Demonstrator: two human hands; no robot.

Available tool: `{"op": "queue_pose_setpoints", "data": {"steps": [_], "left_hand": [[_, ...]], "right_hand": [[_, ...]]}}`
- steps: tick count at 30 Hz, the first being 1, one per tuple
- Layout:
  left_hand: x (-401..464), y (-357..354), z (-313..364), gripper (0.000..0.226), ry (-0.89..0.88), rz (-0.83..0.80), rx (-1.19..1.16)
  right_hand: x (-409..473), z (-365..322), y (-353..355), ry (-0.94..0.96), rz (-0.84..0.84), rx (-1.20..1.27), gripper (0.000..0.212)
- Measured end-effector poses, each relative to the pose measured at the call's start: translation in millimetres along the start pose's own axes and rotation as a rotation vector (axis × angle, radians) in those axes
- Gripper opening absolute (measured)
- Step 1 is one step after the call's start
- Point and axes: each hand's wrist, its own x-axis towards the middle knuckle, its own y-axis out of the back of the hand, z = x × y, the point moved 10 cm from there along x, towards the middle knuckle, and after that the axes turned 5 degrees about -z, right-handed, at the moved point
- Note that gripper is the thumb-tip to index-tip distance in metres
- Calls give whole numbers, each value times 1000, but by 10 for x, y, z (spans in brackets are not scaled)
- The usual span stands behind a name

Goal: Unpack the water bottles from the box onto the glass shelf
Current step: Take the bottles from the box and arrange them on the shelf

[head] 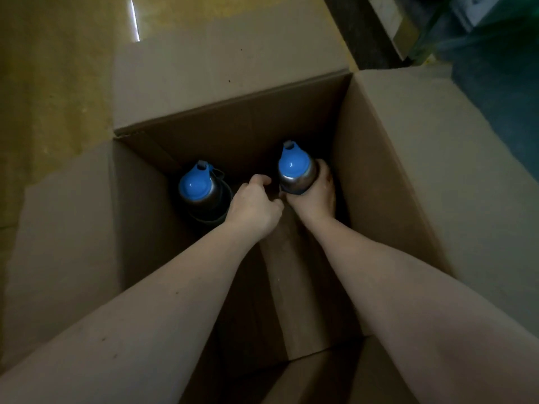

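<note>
From the head camera, looking straight down, both bare forearms reach into a tall open cardboard box (379, 158) whose four flaps are folded outward. Deep inside it, the right hand (313, 196) is wrapped around the metal body of a water bottle with a blue lid (295, 170), fingers curled round the far side and the thumb near the left edge; the bottle stands roughly upright near the right wall of the box, its blue cap facing the camera. The left hand (255, 207) sits just beside the right one, its fingers bent inward with the knuckles up; the fingertips are turned away, so I cannot tell whether they grip anything, though they lie close to the held bottle's lower part. To the left of that hand a second blue-lidded water bottle (196, 185) stands upright, untouched, seemingly set in a dark round holder or sleeve, near the left wall. A cardboard divider strip (291, 287) runs along the bottom between the forearms. Outside the box lies a glossy yellowish floor (52, 68) with a bright reflection, and at the upper right a dim greenish area with blurred cartons (472, 10).
</note>
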Motion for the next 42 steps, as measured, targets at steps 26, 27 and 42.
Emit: {"op": "queue_pose_setpoints", "data": {"steps": [26,27,42], "left_hand": [[-3426,2429,2482,61,-164,146,-94],[-3624,2568,2611,65,-179,163,-78],[-6558,3976,3947,69,-604,380,104]], "right_hand": [[-2255,-3995,2538,292,-234,157,80],[-2388,-4236,2676,321,-233,167,79],[-5001,-6584,4476,641,-3,209,59]]}}
